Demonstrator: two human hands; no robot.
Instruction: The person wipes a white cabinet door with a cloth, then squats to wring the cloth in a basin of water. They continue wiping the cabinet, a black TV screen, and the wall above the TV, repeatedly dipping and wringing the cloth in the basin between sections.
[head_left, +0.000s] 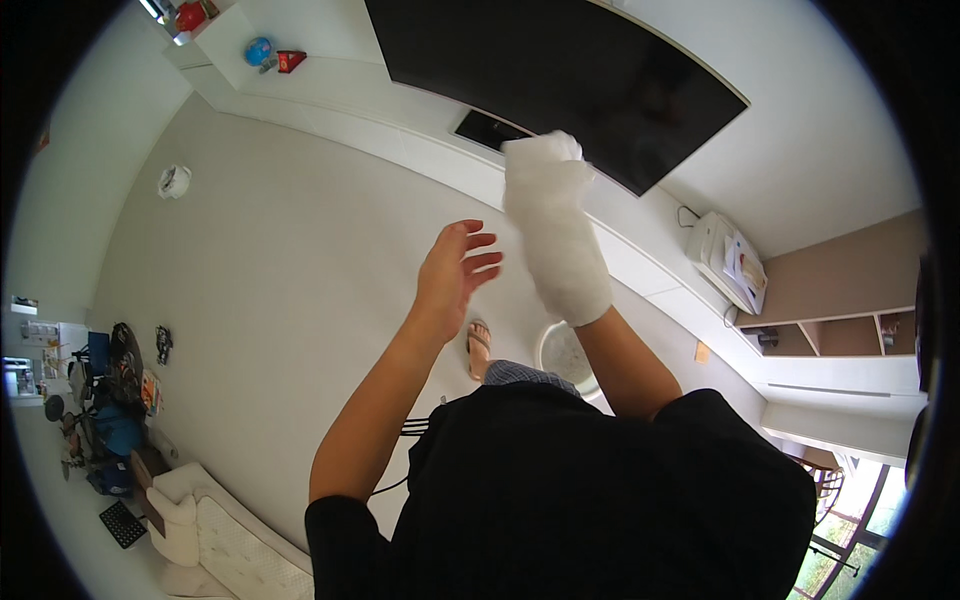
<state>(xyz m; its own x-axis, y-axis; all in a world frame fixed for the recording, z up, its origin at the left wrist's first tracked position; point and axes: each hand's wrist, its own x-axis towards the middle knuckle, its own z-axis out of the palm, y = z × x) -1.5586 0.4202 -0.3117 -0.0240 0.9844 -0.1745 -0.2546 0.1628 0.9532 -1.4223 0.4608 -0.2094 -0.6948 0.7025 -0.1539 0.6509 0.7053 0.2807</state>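
A white, soft-looking cloth mitt or sleeve-like cover (561, 240) encloses my right hand and wrist, so the fingers are hidden. Its folded far end reaches up in front of the lower edge of a black flat-screen television (555, 67); whether they touch cannot be told. My left hand (459, 277) is raised just left of the cover, bare and holding nothing, with its fingers apart and curved towards it. Below the right forearm, a round white bucket (545, 346) stands on the floor, partly hidden by that arm and my body.
A long white cabinet (427, 154) runs under the television, with a black box (486, 129) on it. Farther right sits a printer (724, 262) with papers on top. A sofa (240, 540) and assorted clutter (112, 420) stand at left; a white round object (175, 181) lies on the floor.
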